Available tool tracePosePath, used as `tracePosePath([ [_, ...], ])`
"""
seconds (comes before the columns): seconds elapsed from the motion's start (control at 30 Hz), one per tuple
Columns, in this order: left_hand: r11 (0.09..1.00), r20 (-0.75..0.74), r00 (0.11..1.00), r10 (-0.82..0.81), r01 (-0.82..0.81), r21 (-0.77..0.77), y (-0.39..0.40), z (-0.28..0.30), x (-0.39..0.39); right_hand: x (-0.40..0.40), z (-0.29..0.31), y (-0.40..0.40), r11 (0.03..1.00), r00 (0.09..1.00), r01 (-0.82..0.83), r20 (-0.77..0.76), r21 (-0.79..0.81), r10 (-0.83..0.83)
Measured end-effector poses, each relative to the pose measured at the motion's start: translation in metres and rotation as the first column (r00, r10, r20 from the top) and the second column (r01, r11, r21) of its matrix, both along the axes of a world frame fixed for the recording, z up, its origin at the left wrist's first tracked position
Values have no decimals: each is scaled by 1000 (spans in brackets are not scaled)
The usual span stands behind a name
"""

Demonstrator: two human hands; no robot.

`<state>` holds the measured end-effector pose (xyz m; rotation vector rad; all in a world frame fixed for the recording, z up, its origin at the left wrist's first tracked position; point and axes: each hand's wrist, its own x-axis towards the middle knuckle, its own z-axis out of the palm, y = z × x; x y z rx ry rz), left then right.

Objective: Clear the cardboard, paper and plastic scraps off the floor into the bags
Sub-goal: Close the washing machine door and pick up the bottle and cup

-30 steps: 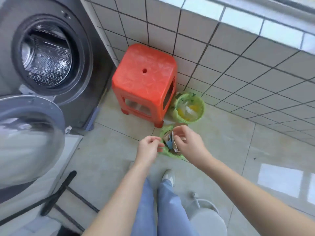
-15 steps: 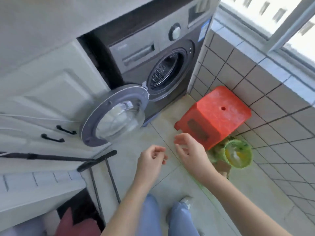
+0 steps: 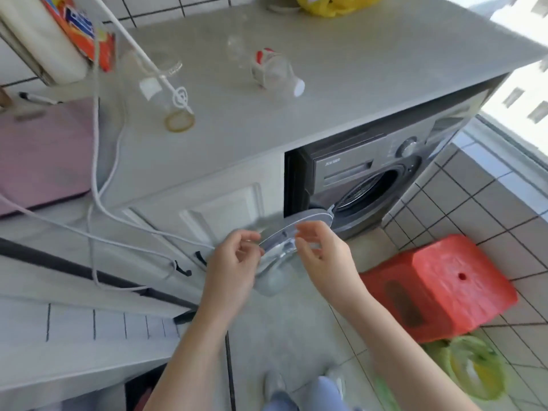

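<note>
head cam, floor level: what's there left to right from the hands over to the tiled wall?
left hand → right hand → red stool → green bag, low by the wall, partly under the stool. The open washer door sits behind both hands, so it is left out.

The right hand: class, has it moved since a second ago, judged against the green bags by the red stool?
Yes. The right hand has left the green bags beside the red stool, risen, and is now empty by the washer door.
</note>
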<state>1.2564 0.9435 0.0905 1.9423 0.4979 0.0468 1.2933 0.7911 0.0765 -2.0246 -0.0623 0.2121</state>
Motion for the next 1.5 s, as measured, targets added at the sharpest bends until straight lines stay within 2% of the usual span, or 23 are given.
tracePosePath([
  [0.23, 992, 154, 980, 126, -127, -4, 30, 38, 57, 74, 52, 27, 995, 988, -96, 122, 35, 92],
  [0.37, 974, 269, 938, 217, -227, 4, 42, 57, 95, 123, 75, 35, 983, 949, -180, 256, -41, 184],
  [0.47, 937, 329, 885, 328, -349, 5, 50, 67, 122, 163, 86, 40, 965, 898, -227, 355, -130, 259],
  [0.63, 856, 371, 790, 488, -516, -27, 61, 73, 156, 224, 99, 51, 942, 849, -226, 424, -249, 316],
  [0.8, 746, 433, 646, 629, -658, -102, 82, 65, 178, 266, 107, 70, 905, 797, -210, 472, -370, 378],
  [0.9, 730, 425, 632, 648, -674, -112, 99, 57, 190, 288, 106, 82, 883, 786, -196, 470, -427, 401],
  [1.07, 776, 393, 689, 610, -620, -118, 118, 44, 209, 324, 101, 95, 848, 817, -126, 431, -515, 383],
  [1.27, 810, 419, 704, 573, -565, -159, 133, 36, 229, 348, 99, 107, 846, 887, -104, 335, -522, 317],
  [1.5, 829, 461, 702, 543, -537, -157, 137, 39, 242, 352, 89, 110, 826, 925, -130, 232, -548, 300],
])
